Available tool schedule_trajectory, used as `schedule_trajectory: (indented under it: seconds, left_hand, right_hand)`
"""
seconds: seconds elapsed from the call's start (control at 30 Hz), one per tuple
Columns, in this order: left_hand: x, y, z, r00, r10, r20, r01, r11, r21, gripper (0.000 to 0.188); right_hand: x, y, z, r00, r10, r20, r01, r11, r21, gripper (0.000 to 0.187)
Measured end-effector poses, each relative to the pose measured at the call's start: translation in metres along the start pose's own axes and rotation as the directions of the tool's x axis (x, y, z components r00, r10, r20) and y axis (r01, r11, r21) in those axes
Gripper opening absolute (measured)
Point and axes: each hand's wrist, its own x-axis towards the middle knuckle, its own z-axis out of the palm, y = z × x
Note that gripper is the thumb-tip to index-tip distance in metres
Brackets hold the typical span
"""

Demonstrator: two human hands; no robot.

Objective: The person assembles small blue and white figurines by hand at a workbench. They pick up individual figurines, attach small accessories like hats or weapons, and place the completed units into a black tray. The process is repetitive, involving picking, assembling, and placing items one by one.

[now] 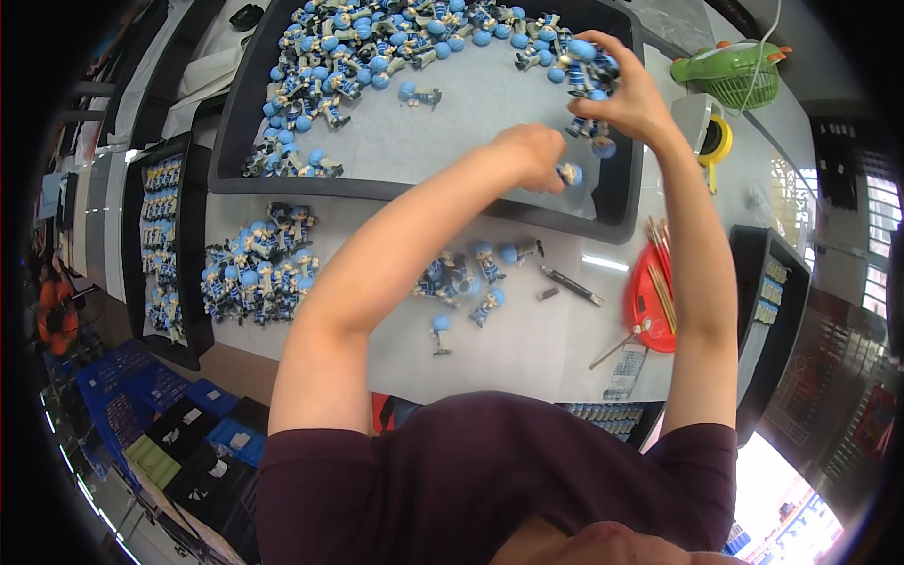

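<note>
Counter (546, 363) | dark tray (301, 188) on it, heaped figurines (363, 42) inside | right grip (636, 99) curled round figurine cluster (591, 73) at tray's right end | left grip (532, 155) closed on single figurine (571, 173), nearer the body; light fingertip pressure likely spares small parts

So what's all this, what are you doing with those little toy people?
The right hand holds a bunch of blue-topped figurines above a big black tray, and the left hand has a single figurine at its fingertips. Lots more figurines are heaped along the tray's far and left sides. Another pile sits on the table, to the left.
</note>
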Motion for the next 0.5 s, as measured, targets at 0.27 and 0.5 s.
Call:
schedule_trajectory:
  seconds: [0.27,0.5]
  left_hand:
    - [-0.200,-0.034,0.052,0.904,-0.367,-0.220,0.137,0.736,-0.663,0.030]
    - [-0.231,-0.055,0.195,0.507,-0.755,-0.416,0.335,0.618,-0.711,0.038]
  right_hand:
    - [-0.166,-0.113,0.015,0.904,0.082,0.420,-0.210,0.940,0.268,0.067]
    - [-0.249,-0.117,0.113,0.917,0.173,0.359,-0.169,0.985,-0.043,0.070]
